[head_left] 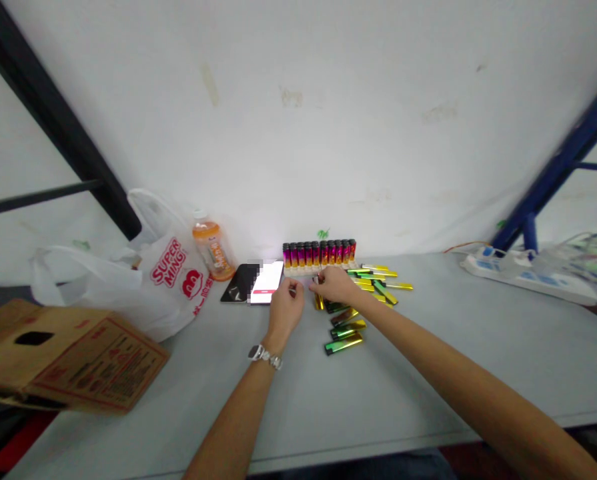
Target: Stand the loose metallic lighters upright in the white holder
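On the grey counter (pixel 418 373), along the foot of the white wall (pixel 328 167): ten upright lighters (pixel 323 255), counted, purple on the left and more red-orange toward the right, close together in one row, in a pale holder (pixel 298 272). In front of this row and to its right: loose lighters (pixel 347 344), green and gold, lying flat, partly one over another. At least ten to count; cannot give the exact number, because of the overlapping.

Two bare hands, near each other, with a narrow gap between. Left hand (pixel 285 308) just beside one lit screen (pixel 267 280), fingers curled in toward the thumb, with a small dark thing at the fingertips; cannot tell if gripped. Right hand (pixel 335 285) in front of the row, back side up, fingers bent, above one gold lighter (pixel 319 302); cannot tell whether clamped on it or only near. Left forearm (pixel 238 417) slanting upward, with one silver watch (pixel 255 352) at the wrist. Right forearm (pixel 443 357) stretched in a long diagonal from the lower right.

Farther left: one dark panel (pixel 239 283), one orange bottle (pixel 213 250), one white bag (pixel 171 320), one cardboard box (pixel 98 363). At far right: one white power strip (pixel 528 280).
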Demonstrator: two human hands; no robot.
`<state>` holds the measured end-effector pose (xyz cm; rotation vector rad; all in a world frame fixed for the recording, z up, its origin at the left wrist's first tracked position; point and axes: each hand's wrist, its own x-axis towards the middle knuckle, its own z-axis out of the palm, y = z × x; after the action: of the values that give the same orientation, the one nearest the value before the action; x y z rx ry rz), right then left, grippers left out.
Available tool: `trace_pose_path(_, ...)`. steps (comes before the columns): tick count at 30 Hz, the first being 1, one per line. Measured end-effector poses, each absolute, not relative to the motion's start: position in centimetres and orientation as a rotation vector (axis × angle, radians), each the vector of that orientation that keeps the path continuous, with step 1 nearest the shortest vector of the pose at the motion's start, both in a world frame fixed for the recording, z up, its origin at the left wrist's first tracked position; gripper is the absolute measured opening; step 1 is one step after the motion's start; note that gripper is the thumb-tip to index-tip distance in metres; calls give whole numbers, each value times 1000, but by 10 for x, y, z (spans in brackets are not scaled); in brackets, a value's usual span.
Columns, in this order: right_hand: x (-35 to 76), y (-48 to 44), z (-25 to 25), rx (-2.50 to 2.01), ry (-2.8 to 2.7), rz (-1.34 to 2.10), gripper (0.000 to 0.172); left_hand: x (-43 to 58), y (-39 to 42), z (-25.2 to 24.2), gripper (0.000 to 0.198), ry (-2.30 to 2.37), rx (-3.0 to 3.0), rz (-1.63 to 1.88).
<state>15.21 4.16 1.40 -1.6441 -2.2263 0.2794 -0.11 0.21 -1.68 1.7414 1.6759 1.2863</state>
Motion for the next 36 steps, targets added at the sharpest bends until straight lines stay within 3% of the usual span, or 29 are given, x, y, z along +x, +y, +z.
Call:
trace_pose_path(5, 175, 34, 16, -1166, -1777, 544, 26, 7, -3, -19, 15, 1623, 1773, 1294)
trace_pose_path(10, 188, 15, 3, -928, -1195, 919, 39, 23, -11, -23, 18, 1584, 1868, 1169)
trace_pose_path(20, 193, -7, -8, -921, -931, 1273, 45, 27, -14, -24, 24, 1569, 1901, 1118)
trace_pose_path(25, 191, -7, -20, -1113, -1125, 1005, 55, 28, -14, -24, 27, 1576, 1931, 1090)
trace_pose_path(30, 185, -11, -21, -1218, -1228, 613, 47, 30, -15, -22, 28, 1591, 1951, 1052)
trace_pose_path(36, 182, -15, -18, -1217, -1260, 557, 43, 30, -15, -23, 29, 1585, 1965, 1033)
